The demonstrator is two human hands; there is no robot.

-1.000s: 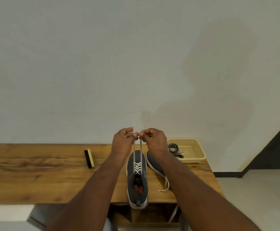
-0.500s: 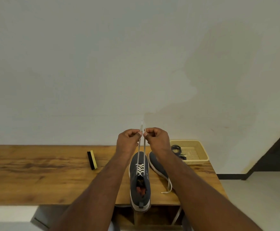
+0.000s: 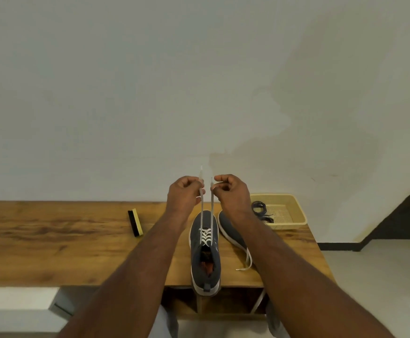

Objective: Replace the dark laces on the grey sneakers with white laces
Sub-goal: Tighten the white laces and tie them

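Note:
A grey sneaker (image 3: 205, 264) stands on the wooden table (image 3: 52, 245), heel over the front edge, with a white lace (image 3: 205, 236) crossed through its lower eyelets. Both lace ends run straight up and taut. My left hand (image 3: 184, 195) pinches the left end and my right hand (image 3: 232, 191) pinches the right end, side by side above the toe. The second grey sneaker (image 3: 230, 231) lies just to the right, partly hidden by my right forearm, and a loose white lace end (image 3: 246, 262) trails from it. Dark laces (image 3: 261, 211) lie in a tray.
A beige plastic tray (image 3: 291, 211) sits at the table's back right corner against the wall. A black and yellow brush block (image 3: 135, 222) lies left of the sneakers. The table's right edge drops to a pale floor (image 3: 382, 276).
Both hands stay raised with the lace ends held taut; they have drawn slightly apart, so a small gap shows between the two ends. The camera view shifted a little.

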